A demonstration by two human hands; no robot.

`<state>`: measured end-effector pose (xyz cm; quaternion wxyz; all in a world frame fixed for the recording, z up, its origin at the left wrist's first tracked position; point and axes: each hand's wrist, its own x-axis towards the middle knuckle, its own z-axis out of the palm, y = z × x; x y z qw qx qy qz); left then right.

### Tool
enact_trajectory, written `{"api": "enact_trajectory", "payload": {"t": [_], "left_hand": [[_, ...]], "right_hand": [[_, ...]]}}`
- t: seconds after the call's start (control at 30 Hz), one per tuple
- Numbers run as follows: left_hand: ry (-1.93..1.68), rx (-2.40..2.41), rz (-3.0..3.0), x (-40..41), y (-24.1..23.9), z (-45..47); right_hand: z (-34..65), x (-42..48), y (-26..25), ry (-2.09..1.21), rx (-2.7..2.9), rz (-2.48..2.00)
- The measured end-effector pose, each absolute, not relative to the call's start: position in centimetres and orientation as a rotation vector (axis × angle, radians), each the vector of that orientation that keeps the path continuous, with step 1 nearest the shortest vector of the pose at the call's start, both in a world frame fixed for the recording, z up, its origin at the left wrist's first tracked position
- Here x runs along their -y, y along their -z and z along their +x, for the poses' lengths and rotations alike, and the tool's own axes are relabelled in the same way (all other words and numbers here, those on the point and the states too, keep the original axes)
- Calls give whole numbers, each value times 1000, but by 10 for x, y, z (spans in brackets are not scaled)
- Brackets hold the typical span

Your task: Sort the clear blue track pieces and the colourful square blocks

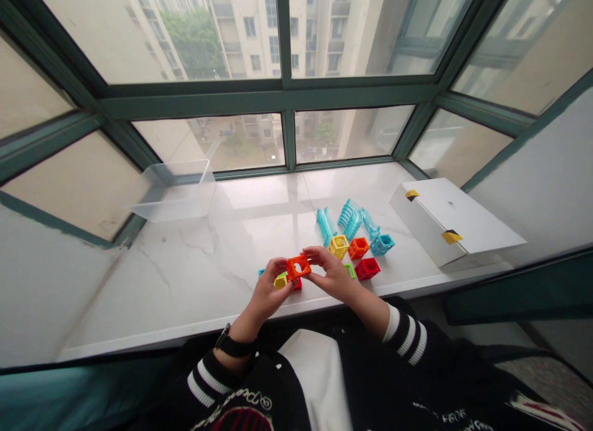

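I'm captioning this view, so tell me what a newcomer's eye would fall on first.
Most likely the bright orange block, held between the left hand and the right hand over the white sill. Next come the translucent blue pieces lying beyond the right hand, then the white box with yellow-and-black tabs toward the sill's right end.

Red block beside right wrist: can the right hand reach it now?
Probably yes: the red block sits close by, uncovered, but the right hand may need to release the orange block.
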<state>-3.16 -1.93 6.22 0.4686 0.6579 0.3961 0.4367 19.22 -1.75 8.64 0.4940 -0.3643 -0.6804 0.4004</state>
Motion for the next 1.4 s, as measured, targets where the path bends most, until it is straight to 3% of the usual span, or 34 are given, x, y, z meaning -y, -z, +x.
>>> {"api": "enact_trajectory", "payload": {"t": [0.87, 1.1, 1.4], "left_hand": [[-1310, -953, 2141, 16, -93, 13], [-1017, -746, 2270, 10, -96, 46], [-844, -1009, 2297, -9, -61, 19]], "right_hand": [[217, 33, -106, -754, 1766, -1032], [275, 51, -106, -726, 1654, -1172], [351, 52, -82, -555, 1428, -1542]]}}
